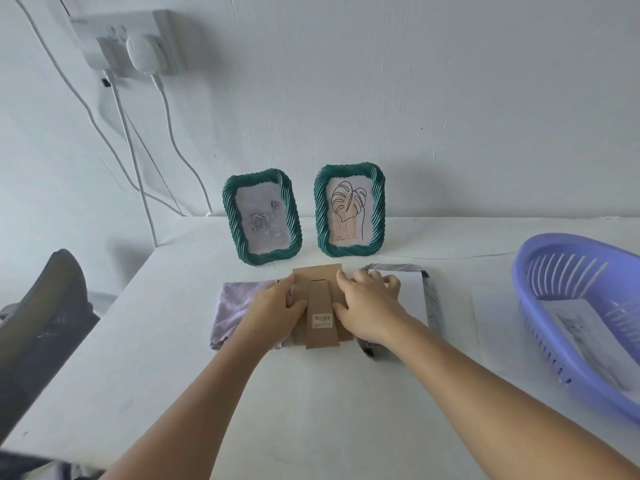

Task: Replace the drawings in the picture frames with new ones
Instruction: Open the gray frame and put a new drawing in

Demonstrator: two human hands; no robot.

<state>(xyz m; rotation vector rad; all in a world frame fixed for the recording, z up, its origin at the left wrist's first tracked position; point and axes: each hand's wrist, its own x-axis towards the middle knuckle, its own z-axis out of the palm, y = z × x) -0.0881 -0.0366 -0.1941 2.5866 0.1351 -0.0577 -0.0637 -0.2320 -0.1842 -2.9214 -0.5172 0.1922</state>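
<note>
Two green twisted-rim picture frames stand against the wall: the left frame [262, 216] holds a grey rose drawing, the right frame [349, 209] a leaf line drawing. In front of them lies a brown cardboard frame back [322, 306] with a stand and a barcode sticker, held at its two sides by my left hand [277, 306] and my right hand [367, 299]. It rests partly over a lilac cloth [232, 306]. Under my right hand lies a face-down frame [431, 299] with a white sheet [412, 292] in it.
A purple slotted plastic basket [554, 271] at the right holds a printed drawing [588, 344]. Another white sheet [495, 327] lies beside it. A chair back [45, 306] stands at the left. White cables [145, 188] hang from a wall socket [131, 43].
</note>
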